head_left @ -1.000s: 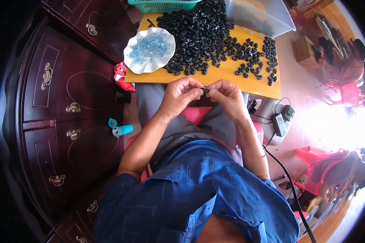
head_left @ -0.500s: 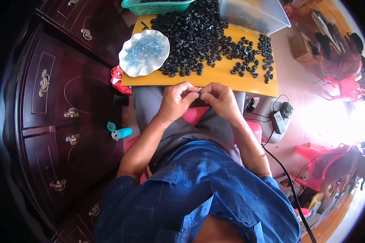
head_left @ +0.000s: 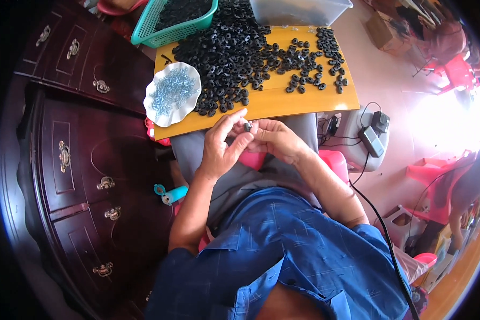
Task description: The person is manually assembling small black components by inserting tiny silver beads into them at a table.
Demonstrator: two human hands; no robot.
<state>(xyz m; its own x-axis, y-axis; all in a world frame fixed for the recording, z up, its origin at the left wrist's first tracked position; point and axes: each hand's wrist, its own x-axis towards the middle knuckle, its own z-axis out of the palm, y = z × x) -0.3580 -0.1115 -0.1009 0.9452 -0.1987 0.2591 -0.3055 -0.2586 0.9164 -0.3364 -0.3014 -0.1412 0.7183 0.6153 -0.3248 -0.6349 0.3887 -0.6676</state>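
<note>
Just in front of the table's near edge, my two hands meet around a small black part [head_left: 247,127]. My left hand [head_left: 218,152] curls around it, with the index finger raised a little above the thumb. The fingertips of my right hand [head_left: 280,140] are pinched together against the part's right side. Fingers hide most of it. Beyond my hands, many similar black rounded pieces with holes [head_left: 234,53] are heaped on the yellow table [head_left: 288,108]. To their left, a white scalloped plate [head_left: 163,118] holds a pile of small clear bluish pieces [head_left: 173,90].
A green basket [head_left: 170,38] with dark pieces stands at the back left, beside a translucent bin [head_left: 301,12]. Dark wooden drawers [head_left: 74,144] line the left. A turquoise bottle [head_left: 175,195] is near my left arm. Black adapters [head_left: 372,140] and cables lie right; people sit farther right.
My view has shifted, showing more of the basket. The left index finger has lifted away from the thumb, and the right fingers have come across closer to the left hand.
</note>
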